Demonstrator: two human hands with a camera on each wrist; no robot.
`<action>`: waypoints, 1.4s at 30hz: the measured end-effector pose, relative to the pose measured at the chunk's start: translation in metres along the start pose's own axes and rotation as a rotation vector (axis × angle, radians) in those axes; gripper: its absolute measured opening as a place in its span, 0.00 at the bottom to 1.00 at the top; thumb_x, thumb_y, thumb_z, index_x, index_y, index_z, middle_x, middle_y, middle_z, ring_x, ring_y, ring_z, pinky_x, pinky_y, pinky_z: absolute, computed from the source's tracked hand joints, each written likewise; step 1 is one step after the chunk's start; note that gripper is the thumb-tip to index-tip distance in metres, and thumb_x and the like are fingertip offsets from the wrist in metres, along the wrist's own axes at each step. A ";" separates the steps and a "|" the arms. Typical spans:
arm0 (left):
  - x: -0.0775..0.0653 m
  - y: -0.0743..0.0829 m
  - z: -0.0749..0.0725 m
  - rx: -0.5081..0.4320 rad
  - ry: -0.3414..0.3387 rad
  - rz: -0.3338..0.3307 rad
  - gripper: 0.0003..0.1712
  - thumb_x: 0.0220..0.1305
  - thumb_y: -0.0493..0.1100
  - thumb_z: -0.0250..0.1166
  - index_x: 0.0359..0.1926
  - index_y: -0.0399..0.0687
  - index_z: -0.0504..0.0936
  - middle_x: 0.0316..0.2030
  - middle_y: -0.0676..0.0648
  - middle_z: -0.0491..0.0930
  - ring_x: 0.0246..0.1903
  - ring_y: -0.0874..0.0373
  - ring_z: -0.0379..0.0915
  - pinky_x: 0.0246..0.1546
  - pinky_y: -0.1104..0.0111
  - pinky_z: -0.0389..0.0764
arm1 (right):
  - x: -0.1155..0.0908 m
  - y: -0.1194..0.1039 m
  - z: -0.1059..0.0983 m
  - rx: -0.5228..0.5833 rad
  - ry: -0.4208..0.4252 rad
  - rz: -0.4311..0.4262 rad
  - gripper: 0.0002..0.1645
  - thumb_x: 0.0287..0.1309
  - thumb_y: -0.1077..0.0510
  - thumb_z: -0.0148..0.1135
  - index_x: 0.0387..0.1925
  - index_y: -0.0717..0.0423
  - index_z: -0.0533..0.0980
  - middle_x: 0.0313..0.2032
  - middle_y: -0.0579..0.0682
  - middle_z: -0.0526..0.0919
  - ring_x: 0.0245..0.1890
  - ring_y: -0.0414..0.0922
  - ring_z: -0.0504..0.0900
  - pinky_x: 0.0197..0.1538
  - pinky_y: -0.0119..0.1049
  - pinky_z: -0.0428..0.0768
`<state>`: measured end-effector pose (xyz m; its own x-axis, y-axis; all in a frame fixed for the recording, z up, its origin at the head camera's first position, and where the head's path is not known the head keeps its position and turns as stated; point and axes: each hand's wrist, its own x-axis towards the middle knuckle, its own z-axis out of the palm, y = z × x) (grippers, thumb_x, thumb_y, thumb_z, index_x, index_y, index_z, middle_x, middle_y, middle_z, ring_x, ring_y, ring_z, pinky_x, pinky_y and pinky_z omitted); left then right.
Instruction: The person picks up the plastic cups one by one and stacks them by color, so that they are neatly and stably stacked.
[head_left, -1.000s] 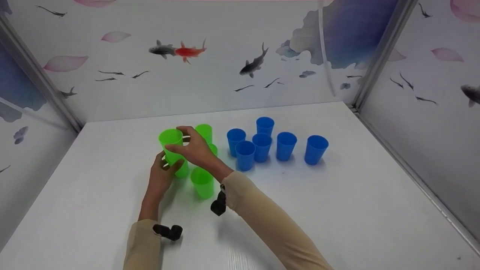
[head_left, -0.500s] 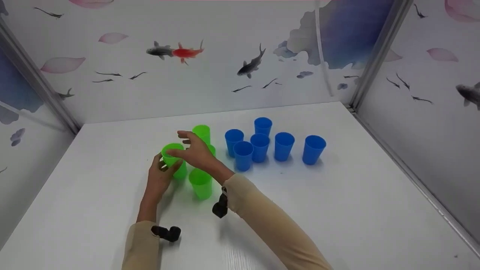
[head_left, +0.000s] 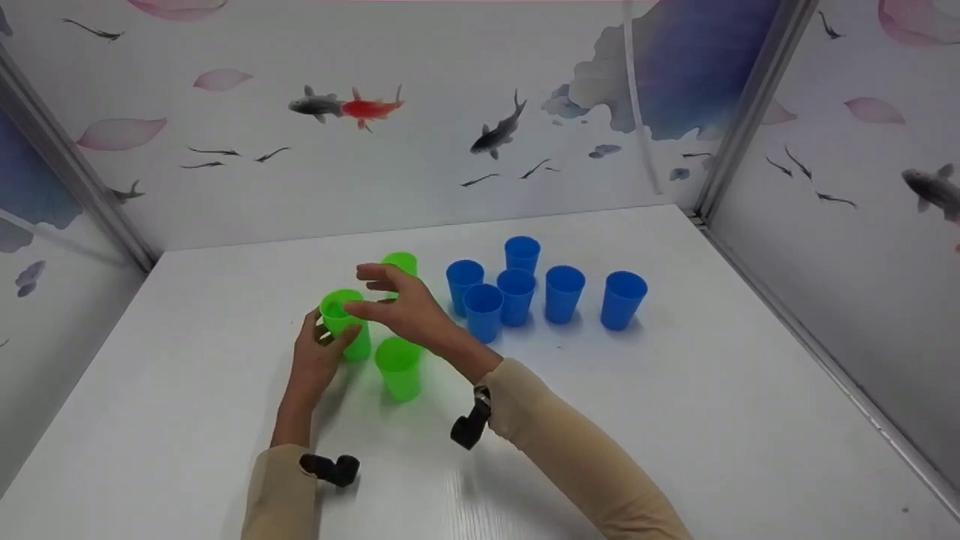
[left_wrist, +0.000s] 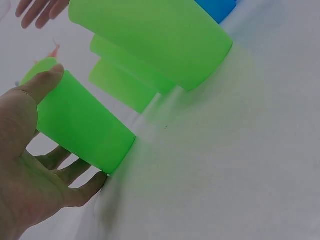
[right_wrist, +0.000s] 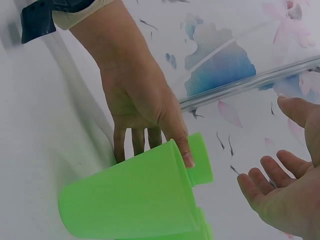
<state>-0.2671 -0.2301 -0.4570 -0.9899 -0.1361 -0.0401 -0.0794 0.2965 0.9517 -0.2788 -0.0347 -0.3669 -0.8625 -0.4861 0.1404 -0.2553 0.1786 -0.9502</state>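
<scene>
In the head view my left hand (head_left: 316,356) grips a green cup (head_left: 355,341) standing at the left of the group, thumb on the near side and fingers behind. Another green cup sits nested inside it. My right hand (head_left: 412,307) hovers just to the right of that rim, fingers apart, holding nothing. A green cup (head_left: 397,371) stands in front, and one more green cup (head_left: 400,262) stands behind, partly covered by my right hand. The left wrist view shows my thumb along the gripped cup (left_wrist: 85,122), with further green cups (left_wrist: 120,82) beyond it.
Several blue cups (head_left: 515,296) stand upright to the right of the green ones, with one blue cup (head_left: 624,300) set apart. All rest on a white table (head_left: 675,435). A patterned wall (head_left: 420,172) closes off the back, and side walls flank it.
The upper green cup has gone down from my right hand into the one my left hand holds. My right hand has let go and moved slightly right.
</scene>
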 end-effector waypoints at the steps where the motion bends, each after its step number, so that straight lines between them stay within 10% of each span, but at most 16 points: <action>1: 0.000 0.000 0.000 0.002 0.000 -0.002 0.55 0.64 0.65 0.64 0.79 0.50 0.46 0.77 0.38 0.55 0.75 0.41 0.54 0.74 0.50 0.63 | -0.003 -0.001 -0.001 -0.001 -0.007 -0.013 0.36 0.62 0.44 0.68 0.69 0.42 0.69 0.68 0.45 0.74 0.70 0.44 0.72 0.66 0.42 0.77; 19: 0.003 -0.002 0.002 0.011 0.016 -0.010 0.52 0.67 0.60 0.65 0.79 0.48 0.47 0.75 0.37 0.57 0.75 0.39 0.55 0.74 0.49 0.63 | -0.044 0.021 -0.028 -0.007 -0.059 -0.108 0.34 0.64 0.48 0.66 0.68 0.50 0.69 0.67 0.50 0.75 0.69 0.51 0.72 0.69 0.44 0.74; 42: -0.002 -0.002 0.002 -0.040 0.010 0.033 0.49 0.68 0.56 0.65 0.79 0.47 0.47 0.73 0.35 0.60 0.73 0.39 0.58 0.72 0.49 0.66 | -0.045 0.059 -0.034 -0.064 -0.135 -0.058 0.38 0.62 0.49 0.69 0.69 0.55 0.67 0.69 0.52 0.72 0.69 0.48 0.72 0.70 0.49 0.73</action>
<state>-0.2656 -0.2286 -0.4594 -0.9907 -0.1359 -0.0054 -0.0414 0.2627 0.9640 -0.2700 0.0266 -0.4202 -0.7800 -0.6072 0.1518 -0.3342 0.1990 -0.9213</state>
